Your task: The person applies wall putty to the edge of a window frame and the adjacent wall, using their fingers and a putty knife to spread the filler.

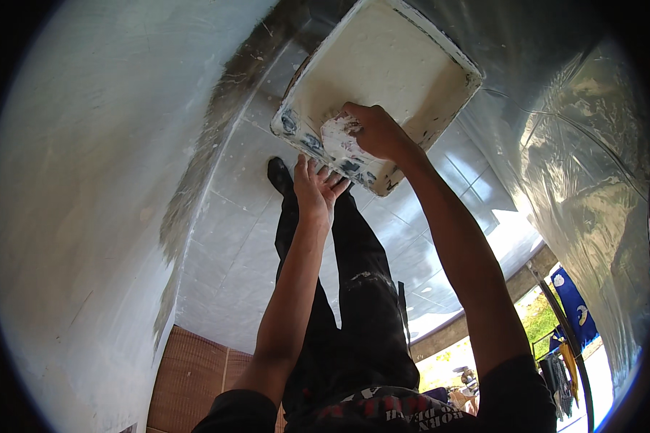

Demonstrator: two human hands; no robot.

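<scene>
A rectangular tray point(448, 54) with a paint-smeared rim holds a layer of creamy white paint or plaster. My right hand point(379, 132) is closed on a flat white piece point(339, 139) caked with the same stuff, inside the tray near its closest edge. Its exact kind cannot be made out. Below that edge, my left hand point(316, 186) is open, palm up, with its fingers spread and their tips at the outside of the rim. Whether they bear any of the tray's weight is unclear.
To the left rises a pale wall point(108, 144), with a darker, rough band along its base. Clear plastic sheeting point(578, 137) hangs on the right. Grey tiles point(224, 245) cover the floor around my legs. Brown ribbed panelling point(188, 379) lies at lower left, and a bright doorway opens at lower right.
</scene>
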